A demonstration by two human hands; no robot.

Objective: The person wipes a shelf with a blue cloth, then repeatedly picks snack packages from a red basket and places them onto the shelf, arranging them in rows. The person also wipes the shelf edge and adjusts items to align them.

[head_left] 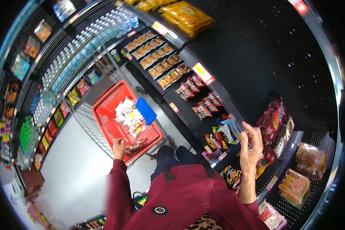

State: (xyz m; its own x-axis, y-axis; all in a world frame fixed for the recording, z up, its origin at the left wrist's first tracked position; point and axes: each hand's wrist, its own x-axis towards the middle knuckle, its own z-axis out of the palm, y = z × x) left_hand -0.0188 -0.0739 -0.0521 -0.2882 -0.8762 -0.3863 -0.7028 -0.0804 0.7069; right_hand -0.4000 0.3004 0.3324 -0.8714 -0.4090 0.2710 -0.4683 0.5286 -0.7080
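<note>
My left hand (119,148) is at the near rim of a red plastic shopping basket (103,126), fingers curled; whether it grips something is hard to tell. The basket rests in a metal shopping cart (87,126). Inside lie white packaged goods (128,115), dark reddish packs (136,145) and a blue item (146,111) near the right rim. My right hand (251,143) is raised beside the shelf, thumb and fingers apart, with nothing seen in it. Red snack packages (271,123) lie just right of it, and colourful snack bags (225,133) to its left.
Black shelving with price tags (203,74) runs along my right, bearing rows of packaged buns (162,60), small red packs (202,110) and clear pastry boxes (294,187). Across the aisle, shelves hold bottled water (83,51) and green bottles (26,133). A large yellow bag (187,17) sits on a shelf ahead.
</note>
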